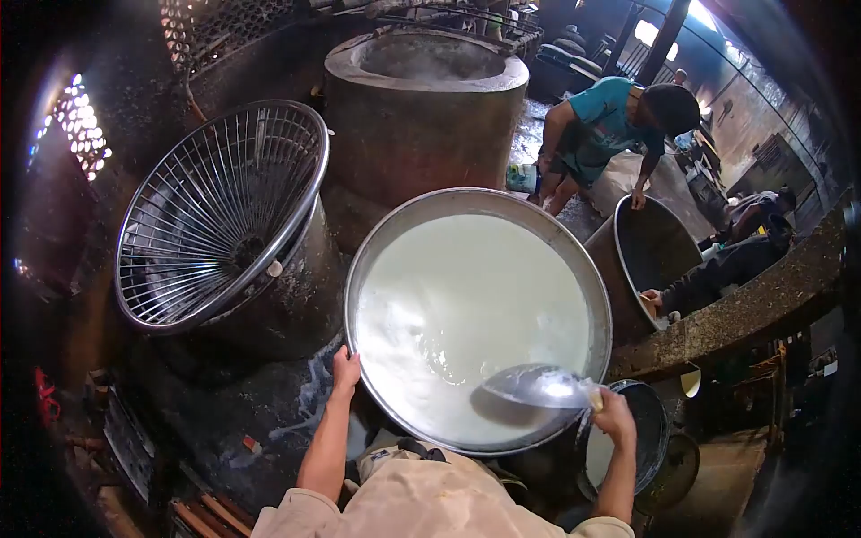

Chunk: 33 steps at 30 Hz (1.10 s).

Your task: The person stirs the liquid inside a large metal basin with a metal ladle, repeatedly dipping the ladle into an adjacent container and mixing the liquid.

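Clamped on vat's near-left rim with the left hand [346, 369]; vat [480, 201] just ahead of both grips. Clamped on handle end of scoop [541, 387] with the right hand [613, 418], bowl to the left of that grip. Held over white liquid [448, 291] at the vat's near-right side; contact with surface: cannot tell. By judgement, in mid-scooping, with rim steadied. For any next move, firm right grip and controlled tilt called for, to limit spills.

Just beside and below right grip: pail [653, 421], also with white liquid inside. Beyond left grip, to its left: metal-barred cone [247, 253], tilted, on drum [300, 309].

Farther, beyond right grip: tilted barrel [608, 260], touched by teal-shirted person [610, 117] and by another person's hand [654, 298]. Beyond vat: steaming tub [426, 134] and small bucket [521, 177]. No brands, labels or writing legible.
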Available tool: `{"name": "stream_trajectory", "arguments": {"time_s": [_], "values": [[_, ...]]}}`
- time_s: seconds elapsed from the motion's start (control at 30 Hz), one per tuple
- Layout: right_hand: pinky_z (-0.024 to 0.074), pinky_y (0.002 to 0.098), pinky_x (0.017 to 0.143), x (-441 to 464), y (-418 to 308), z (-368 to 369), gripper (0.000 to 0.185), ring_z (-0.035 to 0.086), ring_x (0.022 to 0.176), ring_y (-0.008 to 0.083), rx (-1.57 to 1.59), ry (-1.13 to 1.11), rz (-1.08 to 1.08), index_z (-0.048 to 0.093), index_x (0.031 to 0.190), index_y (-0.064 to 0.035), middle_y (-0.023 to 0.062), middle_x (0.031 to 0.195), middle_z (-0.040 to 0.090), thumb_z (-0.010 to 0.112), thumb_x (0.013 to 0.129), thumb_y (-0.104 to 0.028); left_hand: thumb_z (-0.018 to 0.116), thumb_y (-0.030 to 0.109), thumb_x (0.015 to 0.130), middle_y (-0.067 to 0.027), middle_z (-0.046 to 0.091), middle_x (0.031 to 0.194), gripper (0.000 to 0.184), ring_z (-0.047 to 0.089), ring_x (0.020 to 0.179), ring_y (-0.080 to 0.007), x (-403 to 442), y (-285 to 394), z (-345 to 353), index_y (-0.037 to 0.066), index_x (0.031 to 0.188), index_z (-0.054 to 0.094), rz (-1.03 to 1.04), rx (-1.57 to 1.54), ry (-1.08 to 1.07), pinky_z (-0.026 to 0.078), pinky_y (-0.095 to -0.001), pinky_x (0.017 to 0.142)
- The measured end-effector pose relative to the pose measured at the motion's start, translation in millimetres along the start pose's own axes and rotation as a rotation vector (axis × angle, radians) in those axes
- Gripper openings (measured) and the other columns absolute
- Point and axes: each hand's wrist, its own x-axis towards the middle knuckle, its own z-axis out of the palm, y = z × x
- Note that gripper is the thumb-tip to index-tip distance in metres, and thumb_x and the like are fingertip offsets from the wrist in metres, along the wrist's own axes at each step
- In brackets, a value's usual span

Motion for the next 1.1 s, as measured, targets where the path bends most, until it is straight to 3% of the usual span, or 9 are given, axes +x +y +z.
{"name": "stream_trajectory", "arguments": {"time_s": [0.13,0.2,0.33,0.37,0.43,0.63,0.73,0.9,1.1], "values": [[0.0501,0.0452,0.074,65,42,13,0.045,0.062,0.087,0.0421,0.028,0.253,-0.147,0.06,0.112,-0.005,0.0255,0.091,0.064,0.056,0.067,-0.003,0.052,0.001,0.085,-0.0164,0.065,0.1,0.026,0.062,0.09,-0.0231,5,-6,1,-0.003,0.109,0.057,-0.013,0.04,0.019,0.046,-0.0331,0.079],[0.0496,0.0471,0.077,97,43,34,0.046,0.061,0.088,0.0436,0.0,0.581,-0.181,0.058,0.113,-0.0046,0.0251,0.092,0.065,0.056,0.067,-0.003,0.052,0.002,0.085,-0.0198,0.063,0.109,0.032,0.06,0.101,-0.026,7,-7,-1,-0.005,0.116,0.054,-0.06,0.049,-0.02,0.045,-0.0335,0.085],[0.0492,0.0483,0.08,172,67,90,0.044,0.061,0.087,0.0447,-0.106,0.604,-0.128,0.057,0.112,-0.0027,0.0259,0.091,0.064,0.055,0.068,-0.005,0.053,0.003,0.083,-0.0126,0.067,0.093,0.021,0.061,0.084,-0.0183,13,-18,1,-0.002,0.102,0.059,-0.004,0.076,0.07,0.047,-0.0319,0.075],[0.0491,0.0444,0.062,198,94,119,0.034,0.061,0.068,0.0368,0.059,0.547,-0.133,0.057,0.104,-0.0011,0.0215,0.078,0.063,0.056,0.069,-0.004,0.054,0.004,0.082,-0.0128,0.067,0.093,0.021,0.062,0.084,-0.0195,8,-8,-1,-0.002,0.101,0.059,-0.003,0.143,0.064,0.047,-0.033,0.075],[0.0491,0.0404,0.044,195,80,126,0.025,0.06,0.048,0.029,0.217,0.482,-0.148,0.058,0.095,0.0004,0.0171,0.065,0.062,0.057,0.071,-0.002,0.055,0.005,0.082,-0.0131,0.067,0.093,0.02,0.062,0.084,-0.0207,-1,6,-3,-0.002,0.1,0.059,-0.008,0.204,0.069,0.046,-0.0341,0.075],[0.0481,0.039,0.041,151,39,182,0.024,0.061,0.047,0.0267,0.173,0.24,0.022,0.058,0.092,0.0014,0.0181,0.064,0.063,0.063,0.07,-0.007,0.055,0.003,0.082,-0.0145,0.065,0.089,0.016,0.061,0.082,-0.0211,0,12,-6,-0.002,0.097,0.059,-0.03,0.101,-0.015,0.046,-0.0345,0.073],[0.0498,0.0384,0.042,149,50,226,0.025,0.063,0.049,0.0261,-0.074,0.434,-0.281,0.059,0.09,0.0028,0.0188,0.065,0.063,0.064,0.068,-0.008,0.056,0.002,0.081,-0.0131,0.064,0.085,0.013,0.06,0.077,-0.0197,1,13,-8,-0.002,0.093,0.058,-0.021,0.101,-0.013,0.046,-0.0344,0.069],[0.0524,0.0381,0.045,89,-19,238,0.03,0.063,0.051,0.0262,0.201,0.091,-0.003,0.059,0.093,0.004,0.0184,0.066,0.064,0.065,0.066,-0.009,0.058,0.004,0.079,-0.0111,0.065,0.084,0.016,0.061,0.077,-0.0179,11,-5,-12,-0.002,0.094,0.059,-0.016,0.022,-0.084,0.047,-0.0325,0.069],[0.0522,0.0373,0.045,30,-84,247,0.033,0.063,0.051,0.0256,0.264,-0.003,0.037,0.058,0.096,0.0043,0.0174,0.067,0.064,0.063,0.066,-0.009,0.062,0.004,0.077,-0.0098,0.066,0.083,0.019,0.062,0.077,-0.0175,18,-6,-19,0.0,0.096,0.06,-0.067,-0.058,-0.191,0.047,-0.0321,0.069]]}}
